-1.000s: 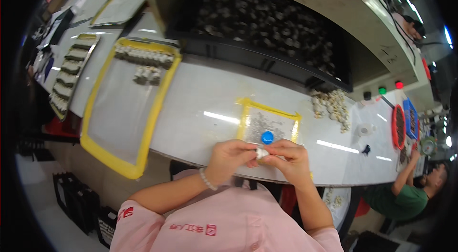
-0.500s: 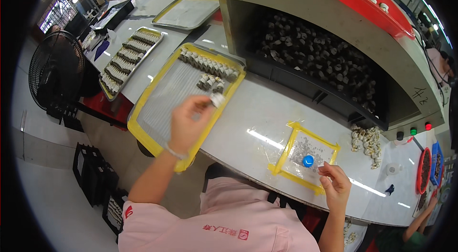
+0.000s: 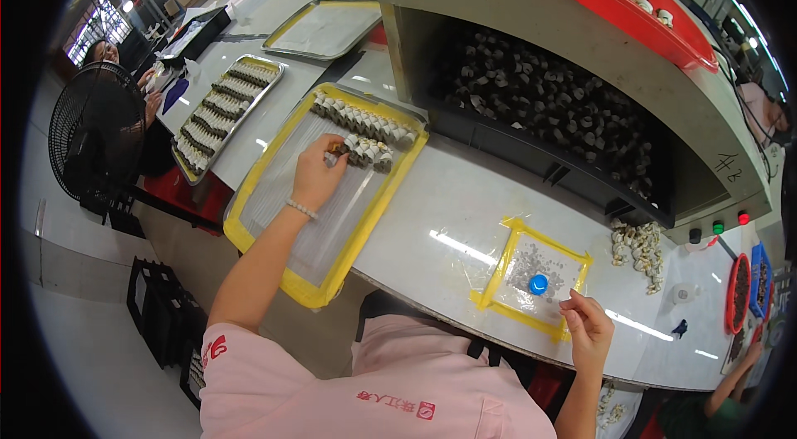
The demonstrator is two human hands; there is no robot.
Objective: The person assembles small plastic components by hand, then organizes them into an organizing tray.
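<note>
My left hand [image 3: 319,175] is closed in a pinch over the yellow-edged tray [image 3: 296,284]. Its fingertips hold a small white-and-dark piece, mostly hidden, at the left end of a short row of similar pieces [image 3: 369,150]. Behind that, a longer row of these pieces [image 3: 357,115] stands along the tray's far side. My right hand [image 3: 588,324] hovers at the right edge of a yellow-taped square [image 3: 498,274], thumb and fingers pressed together; whatever they hold is too small to make out. Inside the square lie a blue cap [image 3: 538,284] and many tiny greyish discs [image 3: 531,259].
A black bin [image 3: 531,136] full of dark-and-white pieces sits under a grey housing with a red tray [image 3: 614,3] on top. Left are a filled tray [image 3: 228,107], a bare tray [image 3: 324,28] and a fan [image 3: 95,127]. White pieces [image 3: 638,252] are heaped right.
My left hand has moved up and slightly left, bringing its piece to the short row's left end. The right hand has barely shifted. A person beside the fan shows more now.
</note>
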